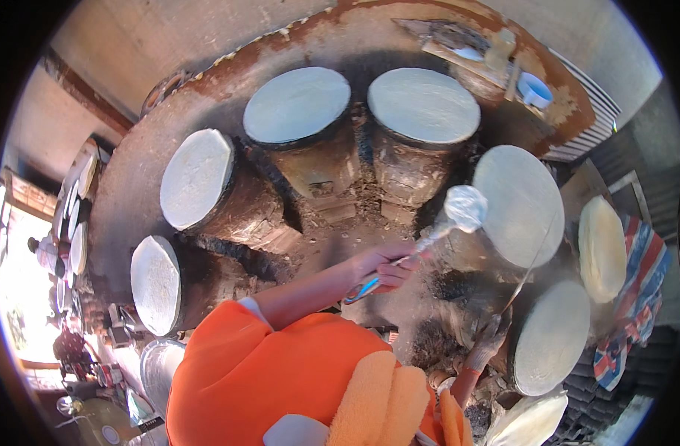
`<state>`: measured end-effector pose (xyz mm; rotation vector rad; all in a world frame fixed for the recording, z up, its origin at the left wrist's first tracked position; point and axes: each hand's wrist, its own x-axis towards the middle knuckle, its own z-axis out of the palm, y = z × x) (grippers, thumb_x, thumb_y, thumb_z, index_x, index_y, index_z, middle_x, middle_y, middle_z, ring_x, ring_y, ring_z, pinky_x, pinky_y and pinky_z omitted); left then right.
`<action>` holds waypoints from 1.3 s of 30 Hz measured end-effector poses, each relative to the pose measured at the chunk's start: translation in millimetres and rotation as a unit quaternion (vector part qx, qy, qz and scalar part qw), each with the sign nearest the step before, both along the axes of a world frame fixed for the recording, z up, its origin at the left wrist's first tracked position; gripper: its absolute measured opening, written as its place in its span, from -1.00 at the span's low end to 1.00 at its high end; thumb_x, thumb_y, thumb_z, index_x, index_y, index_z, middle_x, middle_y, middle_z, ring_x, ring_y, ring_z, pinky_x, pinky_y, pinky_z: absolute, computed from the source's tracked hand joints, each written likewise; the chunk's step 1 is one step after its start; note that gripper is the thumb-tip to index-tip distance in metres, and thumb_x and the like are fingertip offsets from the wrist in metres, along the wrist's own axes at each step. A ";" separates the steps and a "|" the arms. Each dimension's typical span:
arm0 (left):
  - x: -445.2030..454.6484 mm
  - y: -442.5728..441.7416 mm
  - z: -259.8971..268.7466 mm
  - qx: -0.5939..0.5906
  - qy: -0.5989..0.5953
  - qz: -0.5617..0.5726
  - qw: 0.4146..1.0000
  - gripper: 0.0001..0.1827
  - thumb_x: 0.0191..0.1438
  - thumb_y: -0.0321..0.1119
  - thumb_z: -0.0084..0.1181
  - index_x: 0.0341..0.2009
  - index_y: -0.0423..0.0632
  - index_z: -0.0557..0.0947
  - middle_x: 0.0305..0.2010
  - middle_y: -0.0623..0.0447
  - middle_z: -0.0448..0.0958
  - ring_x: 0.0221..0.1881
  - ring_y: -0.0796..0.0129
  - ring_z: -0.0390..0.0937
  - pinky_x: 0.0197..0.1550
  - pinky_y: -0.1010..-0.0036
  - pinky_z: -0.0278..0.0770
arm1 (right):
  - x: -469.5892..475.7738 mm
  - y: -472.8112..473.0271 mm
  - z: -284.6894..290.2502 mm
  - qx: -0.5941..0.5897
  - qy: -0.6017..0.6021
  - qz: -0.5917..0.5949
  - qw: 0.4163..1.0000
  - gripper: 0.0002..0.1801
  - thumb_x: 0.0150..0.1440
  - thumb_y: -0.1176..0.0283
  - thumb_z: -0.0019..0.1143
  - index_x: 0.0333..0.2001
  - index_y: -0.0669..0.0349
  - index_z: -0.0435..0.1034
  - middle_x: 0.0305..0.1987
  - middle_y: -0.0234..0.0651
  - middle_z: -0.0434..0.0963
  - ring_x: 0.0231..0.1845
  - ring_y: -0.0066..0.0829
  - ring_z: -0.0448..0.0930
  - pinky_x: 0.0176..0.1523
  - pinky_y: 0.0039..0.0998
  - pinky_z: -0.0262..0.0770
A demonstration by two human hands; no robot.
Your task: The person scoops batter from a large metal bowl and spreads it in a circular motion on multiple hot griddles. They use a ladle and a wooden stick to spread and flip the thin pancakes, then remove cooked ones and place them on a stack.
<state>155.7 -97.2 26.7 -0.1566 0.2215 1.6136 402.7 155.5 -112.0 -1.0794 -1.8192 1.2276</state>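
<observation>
My left hand grips the handle of a metal ladle. The ladle's bowl, whitish with batter, hangs beside the left edge of a round griddle covered with a pale sheet of batter or flatbread. In my right hand, which seems to wear a light work glove, is a long, thin, flat tool. Its far end reaches over that same griddle. Just right of this hand, a second covered griddle sits low on its stove. Faint steam or smoke blurs the space between the two griddles.
More covered griddles on earthen stoves curve around me. Flatbread stacks lie at the right, near a striped cloth. A blue bowl stands on the back ledge. A large metal container is at my left; another person is farther off.
</observation>
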 end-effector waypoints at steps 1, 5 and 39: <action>-6.9 -25.8 -2.3 0.018 -0.020 0.033 0.999 -0.66 0.26 -0.25 -0.18 0.04 -0.18 0.32 -0.53 0.20 0.22 -0.76 0.72 0.10 -0.77 0.73 0.11 | -17.2 -10.8 10.4 -0.069 0.004 0.001 0.998 -0.53 0.22 0.41 -0.14 0.22 0.20 0.17 -0.50 -0.57 0.25 -0.61 -0.75 0.19 -0.61 -0.65 0.14; -47.0 -117.9 -6.7 -0.050 0.048 0.155 0.985 -0.69 0.26 -0.27 -0.19 0.01 -0.18 0.32 -0.54 0.18 0.23 -0.77 0.70 0.10 -0.77 0.72 0.10 | -79.7 -30.2 -45.3 -0.004 0.001 0.020 1.000 -0.52 0.18 0.44 -0.06 0.20 0.15 0.21 -0.53 -0.63 0.20 -0.61 -0.81 0.15 -0.61 -0.69 0.07; 244.9 -516.4 -45.9 -0.320 -0.067 0.884 0.334 -0.66 0.24 -0.44 -0.24 0.10 -0.24 0.24 -0.24 -0.15 0.45 -0.82 0.70 0.10 -0.79 0.74 0.16 | -325.1 -767.3 7.1 0.548 0.127 0.768 0.305 -0.34 0.11 0.02 -0.15 0.25 0.04 0.10 0.30 -0.13 0.10 0.31 -0.11 0.12 0.33 0.09 -0.14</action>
